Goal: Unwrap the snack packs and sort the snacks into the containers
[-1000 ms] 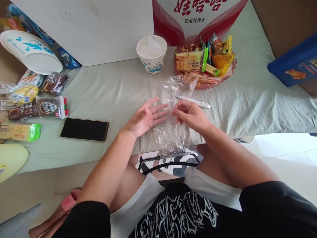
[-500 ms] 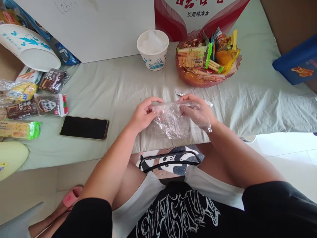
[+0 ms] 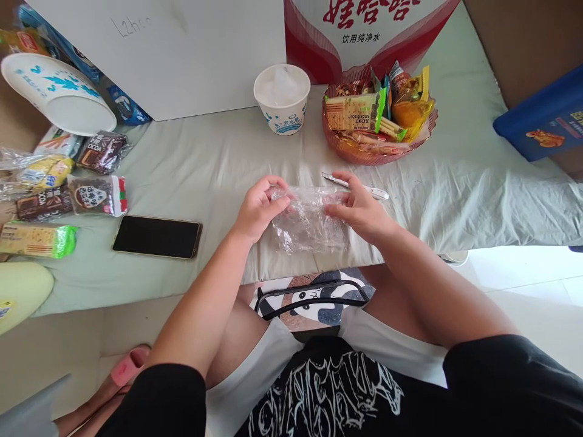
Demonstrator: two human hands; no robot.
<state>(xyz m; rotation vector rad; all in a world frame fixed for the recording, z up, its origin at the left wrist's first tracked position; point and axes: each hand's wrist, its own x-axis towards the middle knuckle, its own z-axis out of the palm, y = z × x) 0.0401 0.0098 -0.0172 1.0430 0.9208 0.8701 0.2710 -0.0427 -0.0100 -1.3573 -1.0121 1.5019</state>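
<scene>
A crumpled clear plastic bag spans the gap between my two hands near the cloth's front edge. My left hand pinches its left side, thumb against the fingers. On the right side, my right hand grips the film between thumb and fingers. Just behind my right hand lies a craft knife with a pale handle, its blade tip pointing left; the hand covers part of it. Beyond the hands stands a white paper bowl with blue print, crumpled clear plastic inside.
A pink glass bowl holds packaged snacks at the back right. A phone lies left of my hands, with several snack packets farther left. A tipped paper bowl, a white board and a blue box also stand around.
My right hand has shifted slightly left, and the plastic no longer drapes over its wrist. The plastic now spreads flatter between both hands. More of the craft knife shows.
</scene>
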